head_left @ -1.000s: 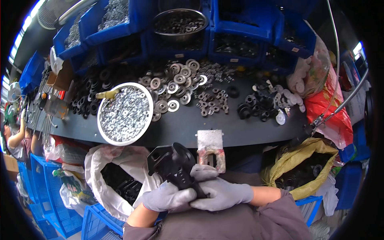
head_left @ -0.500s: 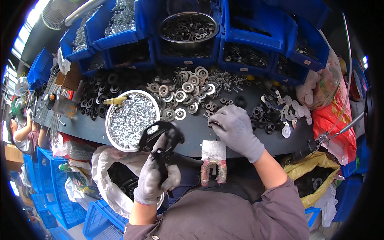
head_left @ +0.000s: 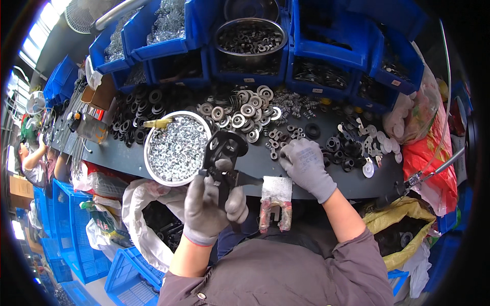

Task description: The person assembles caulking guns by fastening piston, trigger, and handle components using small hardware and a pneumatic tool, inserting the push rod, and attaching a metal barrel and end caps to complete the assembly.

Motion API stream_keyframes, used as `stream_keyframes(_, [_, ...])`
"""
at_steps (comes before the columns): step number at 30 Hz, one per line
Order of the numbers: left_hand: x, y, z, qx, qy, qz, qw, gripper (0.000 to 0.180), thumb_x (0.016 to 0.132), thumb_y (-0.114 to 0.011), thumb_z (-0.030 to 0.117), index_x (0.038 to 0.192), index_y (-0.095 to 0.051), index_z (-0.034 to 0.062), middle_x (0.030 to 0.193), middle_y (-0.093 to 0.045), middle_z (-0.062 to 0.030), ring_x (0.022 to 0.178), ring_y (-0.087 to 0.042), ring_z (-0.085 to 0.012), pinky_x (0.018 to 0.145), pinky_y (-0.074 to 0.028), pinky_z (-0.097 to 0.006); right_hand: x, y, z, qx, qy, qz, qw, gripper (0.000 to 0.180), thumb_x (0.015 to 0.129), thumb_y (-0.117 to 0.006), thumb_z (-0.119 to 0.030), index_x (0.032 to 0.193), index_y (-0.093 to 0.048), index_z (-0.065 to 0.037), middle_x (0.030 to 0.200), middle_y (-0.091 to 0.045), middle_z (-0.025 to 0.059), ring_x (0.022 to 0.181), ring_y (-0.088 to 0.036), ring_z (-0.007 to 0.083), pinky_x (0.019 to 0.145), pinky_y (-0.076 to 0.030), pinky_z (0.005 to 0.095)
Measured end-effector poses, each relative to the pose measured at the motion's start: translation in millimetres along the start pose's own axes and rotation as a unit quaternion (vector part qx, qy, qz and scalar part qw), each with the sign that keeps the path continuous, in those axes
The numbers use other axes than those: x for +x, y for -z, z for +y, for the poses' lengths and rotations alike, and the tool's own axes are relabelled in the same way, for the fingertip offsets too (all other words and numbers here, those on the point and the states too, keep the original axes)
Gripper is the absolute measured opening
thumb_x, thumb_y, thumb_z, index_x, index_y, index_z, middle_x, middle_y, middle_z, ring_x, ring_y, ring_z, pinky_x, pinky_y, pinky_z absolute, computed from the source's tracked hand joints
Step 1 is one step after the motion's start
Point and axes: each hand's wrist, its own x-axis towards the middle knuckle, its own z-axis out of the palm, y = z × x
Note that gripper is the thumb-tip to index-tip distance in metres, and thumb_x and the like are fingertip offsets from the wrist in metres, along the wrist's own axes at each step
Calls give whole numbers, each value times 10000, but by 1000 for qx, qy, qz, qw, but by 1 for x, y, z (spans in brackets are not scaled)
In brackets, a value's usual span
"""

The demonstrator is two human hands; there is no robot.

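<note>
My left hand (head_left: 205,211), in a grey work glove, grips a black bracket-like part (head_left: 228,147) beside the bowl of nuts. A dark tapered rod reaches from the part toward a silver metal block (head_left: 277,188) at the table's near edge. My gloved right hand (head_left: 310,169) is bent over the table, thumb and fingers drawn together beside some small dark ring-ended pieces (head_left: 274,141); what lies between its fingertips is hidden. The round bowl (head_left: 148,162) is full of shiny nuts, with a yellowish tool (head_left: 157,123) lying across its rim.
Metal discs (head_left: 247,109), black rings (head_left: 133,115) and black bushings (head_left: 347,150) lie in piles across the table. Blue parts bins (head_left: 250,76) line its back. A white sack (head_left: 133,204) and a yellow sack (head_left: 380,227) stand at its front. Another person works at far left.
My left hand has risen and moved right, turning the black part more upright. The right hand stays at the small pieces. The whole view has shifted slightly.
</note>
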Motion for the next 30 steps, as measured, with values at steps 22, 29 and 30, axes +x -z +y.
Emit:
stream_keyframes(22, [42,-35,-26,258,8,234,937,357,1008,-556,248,1316,-550,67,730,-629,-34,544,-554,-79,492,-406,-199,-41,59,-32,620,-82,127,770,144,858,-742,-71,957,-645,-32,888,-655,31,845,-651,126,752,-538,332])
stream_keyframes(29, [55,-41,-48,288,-33,185,939,333,1005,-573,164,1314,-567,40,755,-648,-21,590,-572,-43,528,-433,-181,-40,88,-53,744,-124,66,653,109,933,-679,-49,989,-617,22,870,-641,25,775,-616,66,708,-561,246])
stream_keyframes(30, [56,-42,-50,287,-31,186,939,333,1005,-573,164,1314,-567,40,755,-648,-21,590,-572,-43,528,-433,-181,-41,84,-51,718,-111,113,677,106,935,-681,-51,983,-619,21,864,-642,23,779,-617,63,708,-556,238])
